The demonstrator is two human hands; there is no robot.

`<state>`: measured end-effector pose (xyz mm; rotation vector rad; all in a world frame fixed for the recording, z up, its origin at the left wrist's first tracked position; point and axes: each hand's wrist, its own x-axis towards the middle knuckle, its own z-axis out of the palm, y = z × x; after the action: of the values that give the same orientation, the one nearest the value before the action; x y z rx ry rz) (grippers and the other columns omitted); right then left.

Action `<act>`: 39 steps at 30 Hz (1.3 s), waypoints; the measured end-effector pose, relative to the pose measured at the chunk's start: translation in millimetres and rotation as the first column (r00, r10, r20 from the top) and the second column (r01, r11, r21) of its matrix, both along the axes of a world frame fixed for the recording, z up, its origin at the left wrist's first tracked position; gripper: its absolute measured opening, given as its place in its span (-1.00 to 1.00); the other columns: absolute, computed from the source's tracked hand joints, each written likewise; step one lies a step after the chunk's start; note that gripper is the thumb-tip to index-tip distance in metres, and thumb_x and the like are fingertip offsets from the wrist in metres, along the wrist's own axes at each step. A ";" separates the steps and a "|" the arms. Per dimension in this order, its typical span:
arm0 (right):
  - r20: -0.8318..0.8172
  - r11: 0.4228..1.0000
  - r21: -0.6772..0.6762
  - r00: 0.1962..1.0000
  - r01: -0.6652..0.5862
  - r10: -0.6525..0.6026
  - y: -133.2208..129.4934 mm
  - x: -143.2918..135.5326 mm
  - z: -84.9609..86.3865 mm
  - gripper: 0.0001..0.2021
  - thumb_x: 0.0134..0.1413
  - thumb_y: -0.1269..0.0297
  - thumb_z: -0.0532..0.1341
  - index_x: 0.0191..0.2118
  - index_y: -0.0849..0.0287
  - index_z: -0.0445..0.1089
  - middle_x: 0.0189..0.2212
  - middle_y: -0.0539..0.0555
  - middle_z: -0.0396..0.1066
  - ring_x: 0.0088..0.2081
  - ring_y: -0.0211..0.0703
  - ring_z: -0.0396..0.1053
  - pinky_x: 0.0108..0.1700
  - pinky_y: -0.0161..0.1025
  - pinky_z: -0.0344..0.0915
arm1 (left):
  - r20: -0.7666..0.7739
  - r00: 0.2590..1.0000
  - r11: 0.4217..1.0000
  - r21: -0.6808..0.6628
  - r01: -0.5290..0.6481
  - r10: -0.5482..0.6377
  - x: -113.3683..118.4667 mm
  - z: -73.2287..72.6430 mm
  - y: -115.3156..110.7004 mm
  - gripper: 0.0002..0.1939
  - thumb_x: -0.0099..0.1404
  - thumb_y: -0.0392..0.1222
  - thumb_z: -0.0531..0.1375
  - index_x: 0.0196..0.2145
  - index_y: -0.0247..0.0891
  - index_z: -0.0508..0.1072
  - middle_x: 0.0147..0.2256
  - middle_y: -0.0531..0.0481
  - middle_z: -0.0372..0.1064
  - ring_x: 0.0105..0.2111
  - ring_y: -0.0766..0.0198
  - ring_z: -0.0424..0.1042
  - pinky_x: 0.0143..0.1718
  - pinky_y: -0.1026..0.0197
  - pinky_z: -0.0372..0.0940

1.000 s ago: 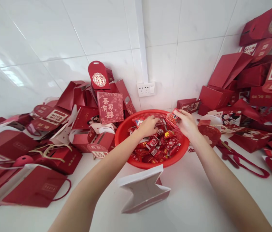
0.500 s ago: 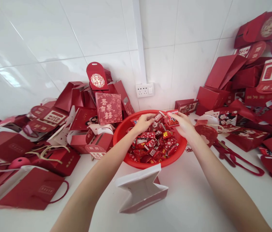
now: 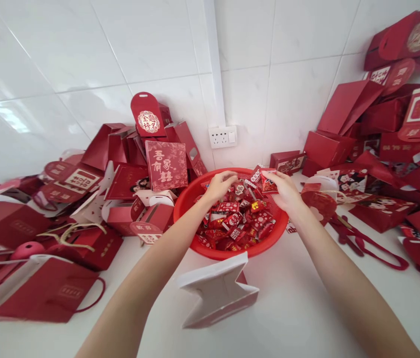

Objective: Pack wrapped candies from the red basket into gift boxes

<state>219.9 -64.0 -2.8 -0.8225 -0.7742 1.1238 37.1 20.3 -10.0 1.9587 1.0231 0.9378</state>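
Note:
A red plastic basket (image 3: 185, 199) full of red-wrapped candies (image 3: 232, 219) sits in front of me. My right hand (image 3: 286, 191), over its right rim, pinches red candy packets (image 3: 268, 183); a second one seems to be gripped beside the first. My left hand (image 3: 221, 186) is over the back left of the pile, its fingers apart and slightly bent, with no candy visible in it. Nearer to me stands an unfolded paper gift box (image 3: 220, 293), its top open and its white inside showing.
Red gift boxes (image 3: 167, 166) and bags (image 3: 42, 293) are heaped on the left of the white table (image 3: 288, 308). More red boxes (image 3: 329, 149) are stacked on the right, with a red strap (image 3: 381, 253) nearby. A wall socket (image 3: 222, 136) is behind the basket.
My left hand has moved slightly left, away from a patterned candy packet that now appears beside the one in my right hand. The paper box stays put.

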 end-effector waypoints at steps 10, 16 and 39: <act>-0.037 1.000 -0.015 0.999 -0.014 0.014 1.3 -1.1 -0.6 -0.75 -0.30 0.22 0.54 -0.46 0.13 0.52 -0.53 -0.02 0.56 -0.47 -0.12 0.51 -0.33 -0.20 0.47 | -0.366 0.926 0.996 -0.054 0.074 -0.089 -8.0 -3.6 -3.3 -0.66 -0.07 -0.14 0.41 -0.27 -0.25 0.61 -0.32 0.01 0.54 -0.26 0.11 0.48 -0.17 0.20 0.31; -0.018 0.999 -0.013 0.999 -0.032 0.032 1.3 0.0 -1.0 -0.79 -0.22 0.23 0.52 -0.45 0.11 0.51 -0.51 -0.02 0.58 -0.45 -0.10 0.53 -0.31 -0.18 0.52 | -0.392 0.874 0.954 -0.203 0.221 -0.286 -9.9 1.4 -5.7 -0.76 -0.04 -0.15 0.35 -0.36 -0.25 0.61 -0.44 0.04 0.49 -0.38 0.19 0.46 -0.33 0.24 0.31; 0.002 1.000 -0.012 1.000 -0.022 0.022 -0.6 -1.8 -0.5 -0.79 -0.21 0.24 0.50 -0.44 0.10 0.49 -0.53 -0.06 0.55 -0.44 -0.15 0.51 -0.29 -0.23 0.47 | -0.597 0.731 0.916 -0.015 0.401 -0.330 4.5 0.4 -29.3 -0.62 0.17 0.04 0.34 -0.15 -0.27 0.58 -0.26 -0.07 0.54 -0.27 0.13 0.47 -0.19 0.19 0.26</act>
<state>218.1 -64.6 -3.3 -0.8265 -0.7803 1.1479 41.5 -9.0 -9.7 2.5111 0.8483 0.1489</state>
